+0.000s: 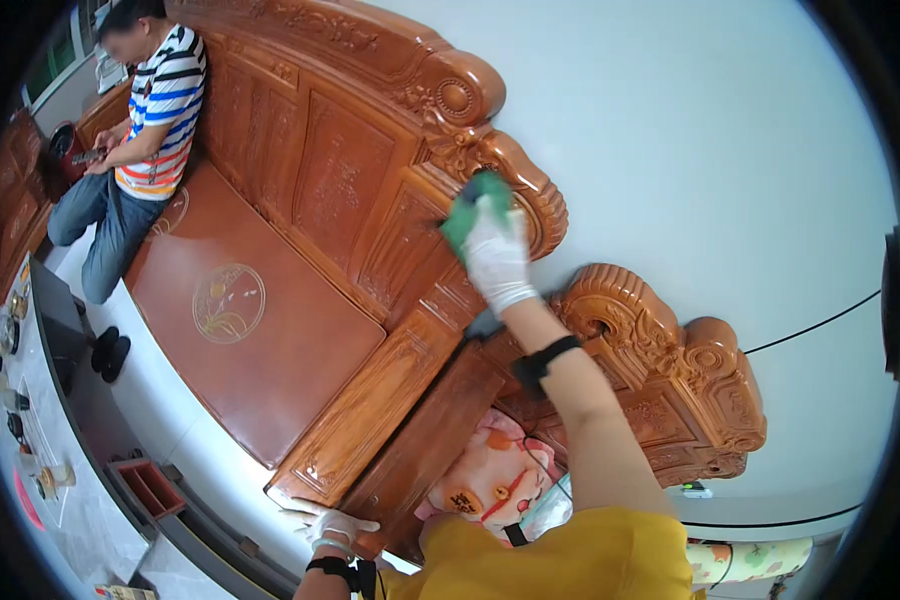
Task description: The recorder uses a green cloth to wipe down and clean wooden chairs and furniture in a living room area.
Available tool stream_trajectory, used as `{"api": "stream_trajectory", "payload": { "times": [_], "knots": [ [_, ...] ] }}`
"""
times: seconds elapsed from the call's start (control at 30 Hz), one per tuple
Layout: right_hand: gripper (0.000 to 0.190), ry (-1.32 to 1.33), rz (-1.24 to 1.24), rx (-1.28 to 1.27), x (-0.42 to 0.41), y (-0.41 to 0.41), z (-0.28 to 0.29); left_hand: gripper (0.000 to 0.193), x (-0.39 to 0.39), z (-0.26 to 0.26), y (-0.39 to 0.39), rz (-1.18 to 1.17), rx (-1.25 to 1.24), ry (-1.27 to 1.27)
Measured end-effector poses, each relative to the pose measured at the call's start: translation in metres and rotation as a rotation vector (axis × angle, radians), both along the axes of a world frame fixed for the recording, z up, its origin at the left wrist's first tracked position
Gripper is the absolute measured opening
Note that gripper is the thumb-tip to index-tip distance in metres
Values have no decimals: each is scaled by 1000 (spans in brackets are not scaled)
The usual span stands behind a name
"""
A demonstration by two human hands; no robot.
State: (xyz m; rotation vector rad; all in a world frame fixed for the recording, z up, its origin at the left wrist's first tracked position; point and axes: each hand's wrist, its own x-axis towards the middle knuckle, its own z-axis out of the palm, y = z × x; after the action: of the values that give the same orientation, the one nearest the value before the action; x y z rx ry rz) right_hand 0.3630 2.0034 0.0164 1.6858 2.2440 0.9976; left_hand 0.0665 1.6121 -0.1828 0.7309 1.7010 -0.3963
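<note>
My right hand (497, 255), in a white glove, holds a green cloth (481, 206) against the carved scroll end of the wooden sofa's backrest (450, 135). Hand and cloth are blurred. Lower down, my left hand (337, 526), also gloved, has its fingers spread at the front end of the sofa's wooden armrest (375, 420). Nothing shows in its grasp. A brown seat pad (292, 375) with round printed emblems covers the sofa seat beside the armrest.
A person (157, 112) sits at the sofa's far end, holding a small device. A stone-topped table (82, 510) with jars runs along the left. A cat-face plush cushion (495, 472) lies near my body. Dark shoes (111, 354) stand on the floor.
</note>
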Motion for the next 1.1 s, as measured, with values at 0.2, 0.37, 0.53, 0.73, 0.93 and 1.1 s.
{"api": "stream_trajectory", "payload": {
  "times": [0.2,0.37,0.53,0.73,0.93,1.1],
  "knots": [
    [55,-83,319,-246,28,-31,-157,78,8,-6,32,20,39,-69],
    [54,357,202,-194,76,-65,-110,84,3,-16,25,84,-47,-129],
    [56,240,141,208,52,-45,32,91,4,-25,29,102,-131,-195],
    [69,570,191,430,-17,53,86,99,9,-36,40,21,-275,-226],
    [71,437,145,423,14,17,67,107,-9,-43,22,2,-455,-206],
    [73,470,29,392,47,-40,40,113,-5,-46,31,91,-552,-233]
  ]
}}
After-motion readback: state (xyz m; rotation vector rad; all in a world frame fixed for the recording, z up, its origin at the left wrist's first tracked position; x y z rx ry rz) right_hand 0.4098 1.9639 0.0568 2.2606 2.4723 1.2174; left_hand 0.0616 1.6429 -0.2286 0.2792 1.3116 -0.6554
